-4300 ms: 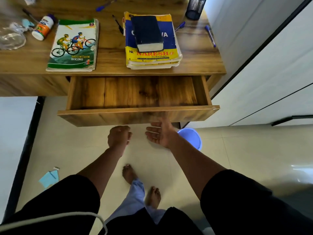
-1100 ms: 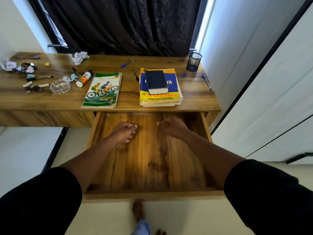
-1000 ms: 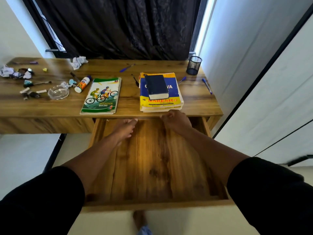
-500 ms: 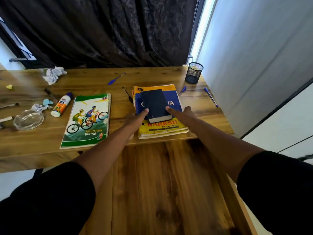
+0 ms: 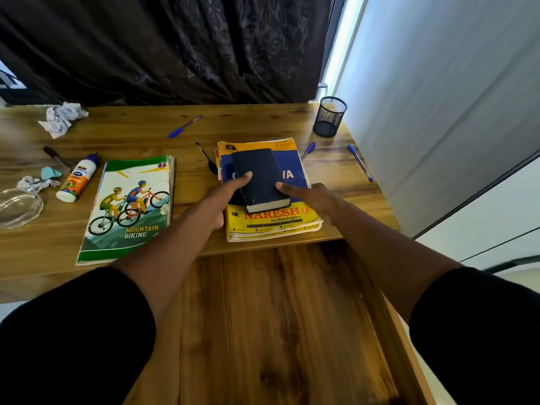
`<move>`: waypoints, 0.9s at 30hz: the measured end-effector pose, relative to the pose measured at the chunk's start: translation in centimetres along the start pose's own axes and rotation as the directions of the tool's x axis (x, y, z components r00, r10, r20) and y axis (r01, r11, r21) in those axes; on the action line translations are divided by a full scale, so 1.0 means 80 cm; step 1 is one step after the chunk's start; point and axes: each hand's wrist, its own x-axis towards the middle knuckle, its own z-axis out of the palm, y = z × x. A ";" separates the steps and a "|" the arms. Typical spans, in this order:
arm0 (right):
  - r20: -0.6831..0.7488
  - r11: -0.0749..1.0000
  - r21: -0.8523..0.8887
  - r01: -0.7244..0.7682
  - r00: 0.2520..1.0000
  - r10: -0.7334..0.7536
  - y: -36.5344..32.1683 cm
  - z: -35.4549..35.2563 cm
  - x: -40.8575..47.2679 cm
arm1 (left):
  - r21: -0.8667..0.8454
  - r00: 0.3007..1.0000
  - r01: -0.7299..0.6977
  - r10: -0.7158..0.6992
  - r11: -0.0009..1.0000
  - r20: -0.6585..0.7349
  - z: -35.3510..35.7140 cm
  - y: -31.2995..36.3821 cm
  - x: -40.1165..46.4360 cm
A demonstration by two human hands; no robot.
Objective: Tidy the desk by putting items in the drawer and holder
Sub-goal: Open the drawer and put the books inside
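A dark blue book (image 5: 260, 173) lies on top of a yellow and blue stack of books (image 5: 277, 222) on the desk's right half. My left hand (image 5: 217, 200) grips the dark book's left edge, thumb on its cover. My right hand (image 5: 317, 200) touches the book's right edge with its thumb, and its other fingers rest on the stack beside it. The book's near end looks slightly raised. The wooden drawer (image 5: 277, 331) is pulled out below my arms and holds nothing. A black mesh holder (image 5: 330, 116) stands at the back right corner.
A Mountain Biking book (image 5: 131, 206) lies to the left. Blue pens (image 5: 184, 126), (image 5: 308, 149), (image 5: 359, 162) and a black pen (image 5: 206, 157) are scattered around. A glue bottle (image 5: 77, 181), glass dish (image 5: 17, 206) and crumpled paper (image 5: 61, 118) sit at the left.
After pulling the drawer out, both hands rose from it to the dark blue book. Since half a second ago the left thumb has come onto its cover and the book has turned slightly.
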 end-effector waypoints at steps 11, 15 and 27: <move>0.105 0.978 0.197 0.061 0.991 -0.083 0.025 -0.023 -0.008 | -0.048 0.996 0.020 -0.015 0.999 0.093 0.030 0.001 -0.010; 0.138 0.972 0.222 0.076 0.985 -0.109 0.032 -0.029 -0.024 | -0.066 0.999 -0.033 0.034 0.997 0.008 0.042 -0.017 -0.017; 0.192 0.926 0.354 0.128 0.959 -0.206 0.140 -0.011 -0.146 | -0.137 0.996 -0.073 0.079 0.988 0.041 0.006 -0.144 -0.097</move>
